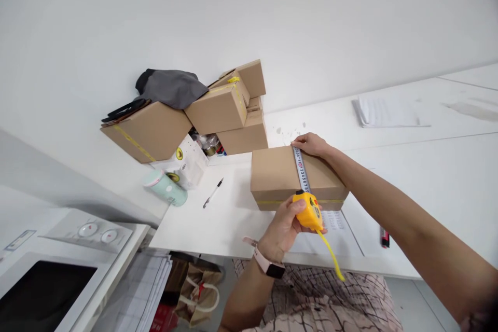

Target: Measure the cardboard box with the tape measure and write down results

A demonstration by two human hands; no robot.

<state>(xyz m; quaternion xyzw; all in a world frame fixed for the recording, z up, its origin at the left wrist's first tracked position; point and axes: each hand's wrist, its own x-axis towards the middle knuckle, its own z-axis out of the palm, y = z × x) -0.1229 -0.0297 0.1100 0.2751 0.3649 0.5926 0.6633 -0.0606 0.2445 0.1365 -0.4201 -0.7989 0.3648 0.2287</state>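
A closed cardboard box (pixel 272 170) lies on the white desk in front of me. My left hand (pixel 286 223) grips a yellow tape measure (pixel 308 211) by its case at the box's near edge; a yellow strap hangs from it. The pulled-out blade (pixel 301 168) runs across the box top, from the near edge to the far one. At the far edge, my right hand (pixel 311 144) pinches the blade's end against the box. Printed sheets (pixel 332 220) lie partly hidden under the box and my left hand.
Several cardboard boxes (pixel 218 109) are stacked at the back left, a grey cloth (pixel 171 88) on top. A pen (pixel 213 193) and a mint bottle (pixel 166 188) are on the left. Papers (pixel 385 110) and a marker (pixel 385 237) lie to the right. A microwave (pixel 50 275) stands lower left.
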